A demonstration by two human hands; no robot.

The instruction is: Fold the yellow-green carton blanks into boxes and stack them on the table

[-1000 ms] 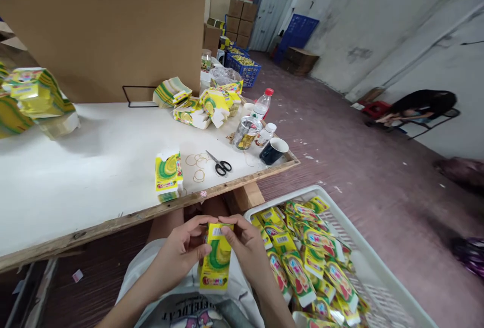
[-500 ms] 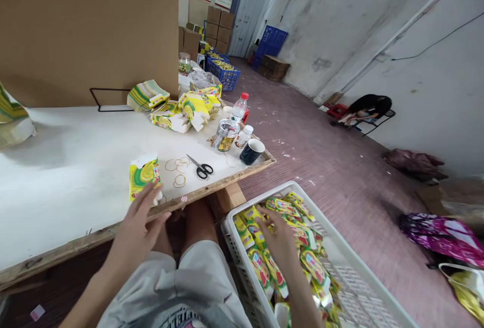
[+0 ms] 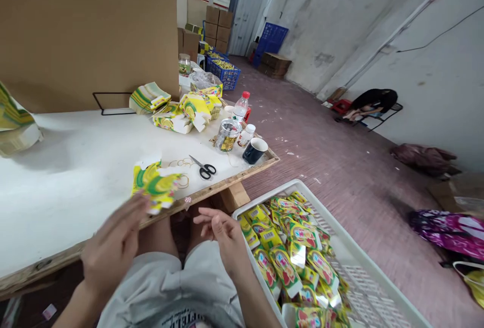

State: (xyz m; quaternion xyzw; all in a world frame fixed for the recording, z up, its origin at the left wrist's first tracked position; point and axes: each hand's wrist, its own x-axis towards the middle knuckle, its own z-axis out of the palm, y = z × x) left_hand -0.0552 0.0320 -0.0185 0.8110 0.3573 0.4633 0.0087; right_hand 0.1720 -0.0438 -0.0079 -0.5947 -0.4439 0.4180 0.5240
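Note:
My left hand pinches the edge of a flattened yellow-green carton, raised over the table's near edge and slightly smeared by motion. Behind it, another flat yellow carton lies on the white tabletop. Above my lap, my right hand has its fingers apart and holds nothing. It is beside the left wall of a white plastic crate, which holds many small yellow-green boxes with red fruit pictures. Black-handled scissors and thin rubber bands lie on the table.
A dark mug, a clear jar, a white bottle and a red-capped bottle stand at the table's right corner. More yellow cartons are heaped behind. A person sits bent over by the wall.
My right hand has come out of the crate, moving left over my lap. My left hand has drawn back toward me and lifted a flat carton from the tabletop.

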